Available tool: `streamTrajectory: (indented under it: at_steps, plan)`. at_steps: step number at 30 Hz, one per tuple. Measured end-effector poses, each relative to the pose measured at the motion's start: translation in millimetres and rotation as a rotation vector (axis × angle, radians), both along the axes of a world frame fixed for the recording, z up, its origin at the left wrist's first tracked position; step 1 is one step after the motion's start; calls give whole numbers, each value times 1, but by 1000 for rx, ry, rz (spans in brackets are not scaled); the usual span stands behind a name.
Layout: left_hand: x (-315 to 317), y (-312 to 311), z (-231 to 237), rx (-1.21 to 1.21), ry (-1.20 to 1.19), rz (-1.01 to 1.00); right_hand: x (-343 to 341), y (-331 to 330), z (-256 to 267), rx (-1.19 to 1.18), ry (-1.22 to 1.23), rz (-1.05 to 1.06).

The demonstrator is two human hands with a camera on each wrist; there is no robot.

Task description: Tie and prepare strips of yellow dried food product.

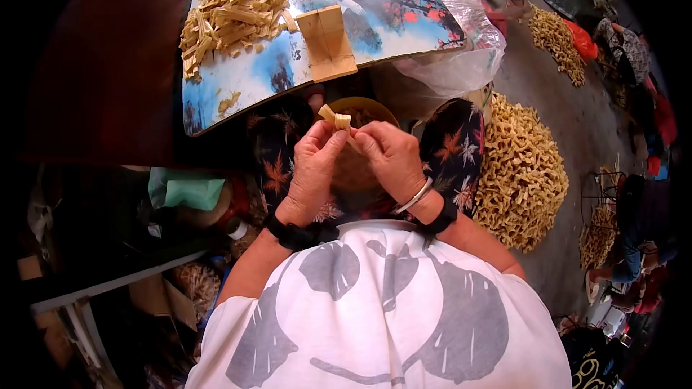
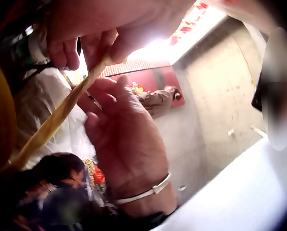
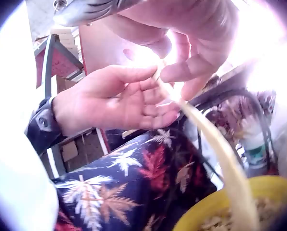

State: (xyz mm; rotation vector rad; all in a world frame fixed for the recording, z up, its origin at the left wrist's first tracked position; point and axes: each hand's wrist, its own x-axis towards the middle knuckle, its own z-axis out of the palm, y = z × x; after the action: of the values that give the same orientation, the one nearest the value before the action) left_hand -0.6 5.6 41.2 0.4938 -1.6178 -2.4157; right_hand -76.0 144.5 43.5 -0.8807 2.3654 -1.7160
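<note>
A pale yellow, flat strip [image 1: 337, 118] is folded over on itself between the two hands, above a yellow tub [image 1: 387, 106]. My left hand [image 1: 315, 166] pinches it with thumb and fingers from the left. From the other side, my right hand [image 1: 395, 153], with a bracelet at its wrist, pinches the strip close to the left fingertips. A long tail of the strip [image 3: 225, 156] hangs toward the tub in the right wrist view. It looks twisted in the left wrist view, where the strip [image 2: 54, 120] slants down to the lower left. The hands partly hide the fold.
A picture-covered table [image 1: 267, 79] ahead bears a heap of loose strips [image 1: 238, 11] and a small wooden stand [image 1: 328, 43]. On the floor to the right is a large mound of knotted pieces [image 1: 522, 173], near a clear plastic bag [image 1: 468, 57]. Other people are at the far right.
</note>
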Motion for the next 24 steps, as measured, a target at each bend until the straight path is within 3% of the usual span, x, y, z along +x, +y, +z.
streamTrajectory:
  at_steps: [2,5,10,13,16,19,22,24]
  plan:
    - [0,-5,-3,-321,15,-26,-13,0,6,24,74,-38]
    - [2,2,-5,-241,-11,-145,-19,-2,10,-64,-252,247]
    - [10,5,-3,-36,-49,-3,-19,-8,-6,7,-135,58]
    - [13,0,-3,-74,-51,-73,-20,-7,-1,32,-71,-2]
    - [13,1,-6,-130,-44,-68,-21,-4,2,-25,-365,102]
    - [11,3,-9,-201,-50,-13,-20,-2,6,-223,-690,337]
    - [14,1,-1,-214,-40,-66,-22,2,0,-148,-598,398]
    - [22,-5,2,-162,-88,-86,-28,6,3,-233,-697,340]
